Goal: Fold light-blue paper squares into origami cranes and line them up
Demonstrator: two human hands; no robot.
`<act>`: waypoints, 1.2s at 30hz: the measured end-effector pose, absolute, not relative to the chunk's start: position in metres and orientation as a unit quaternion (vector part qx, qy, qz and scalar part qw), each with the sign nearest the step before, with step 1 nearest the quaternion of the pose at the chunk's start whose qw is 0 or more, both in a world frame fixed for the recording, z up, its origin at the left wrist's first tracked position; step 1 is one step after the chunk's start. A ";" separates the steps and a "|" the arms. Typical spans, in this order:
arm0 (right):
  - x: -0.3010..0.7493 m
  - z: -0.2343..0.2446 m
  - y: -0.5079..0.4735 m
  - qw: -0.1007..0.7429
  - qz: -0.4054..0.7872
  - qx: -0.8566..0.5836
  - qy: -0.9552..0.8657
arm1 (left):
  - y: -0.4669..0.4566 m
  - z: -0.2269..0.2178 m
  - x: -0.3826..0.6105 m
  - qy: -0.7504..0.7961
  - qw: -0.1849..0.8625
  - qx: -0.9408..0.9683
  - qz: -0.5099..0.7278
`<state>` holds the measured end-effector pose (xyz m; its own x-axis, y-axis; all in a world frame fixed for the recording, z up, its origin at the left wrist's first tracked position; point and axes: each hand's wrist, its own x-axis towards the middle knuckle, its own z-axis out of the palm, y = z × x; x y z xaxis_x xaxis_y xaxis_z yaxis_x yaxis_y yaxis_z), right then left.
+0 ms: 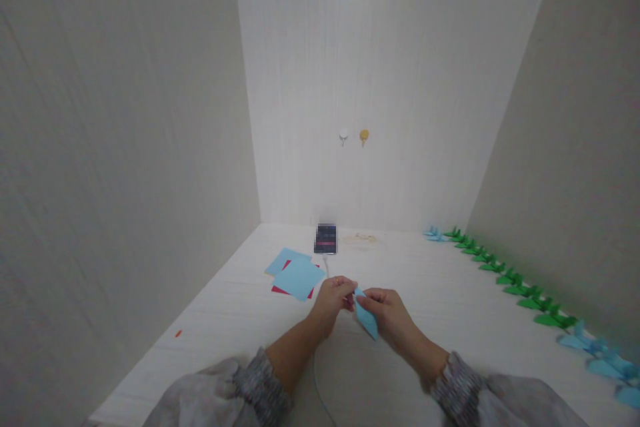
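Both hands meet above the middle of the white table point(240, 320), pinching a small folded piece of light blue paper point(367, 320). My left hand point(334, 300) grips its upper tip with closed fingers. My right hand point(387, 312) holds the paper's side, its fingers curled round it. The lower pointed end of the paper sticks out below my right hand.
A stack of blue and red paper squares point(297, 275) lies behind my left hand. A phone point(325, 239) with a white cable point(320, 387) stands at the back. Folded green paper figures point(505, 275) and blue ones point(600, 353) line the right wall. Two small hooks point(354, 137) are on the back wall.
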<state>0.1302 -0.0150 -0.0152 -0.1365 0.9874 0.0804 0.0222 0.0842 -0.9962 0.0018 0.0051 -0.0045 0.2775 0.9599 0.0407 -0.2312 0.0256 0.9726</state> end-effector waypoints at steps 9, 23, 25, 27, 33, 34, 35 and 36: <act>0.132 -0.017 -0.015 0.436 0.443 -0.476 -0.623 | 0.006 -0.002 -0.003 0.405 0.501 0.611 0.460; 0.129 -0.004 -0.018 0.483 0.538 -0.435 -0.536 | 0.007 -0.002 -0.003 0.419 0.536 0.523 0.513; 0.130 -0.004 -0.018 0.512 0.532 -0.426 -0.523 | 0.008 -0.002 -0.003 0.420 0.543 0.512 0.516; 0.132 -0.004 -0.018 0.522 0.524 -0.426 -0.521 | 0.007 -0.003 -0.003 0.417 0.546 0.517 0.511; 0.139 -0.011 -0.015 0.505 0.514 -0.441 -0.536 | 0.006 -0.001 -0.005 0.409 0.552 0.591 0.423; 0.140 -0.012 -0.014 0.503 0.514 -0.440 -0.537 | 0.005 -0.001 -0.005 0.411 0.545 0.598 0.419; 0.140 -0.013 -0.014 0.500 0.515 -0.441 -0.539 | 0.005 0.000 -0.005 0.413 0.537 0.602 0.422; 0.140 -0.013 -0.014 0.496 0.515 -0.443 -0.541 | 0.005 0.000 -0.006 0.414 0.531 0.602 0.430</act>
<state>0.1398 -0.0138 -0.0131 -0.1160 0.9900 0.0798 -0.0326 0.0765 -0.9965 -0.0055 0.0051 0.0000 0.2870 0.9548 0.0774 0.0424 -0.0934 0.9947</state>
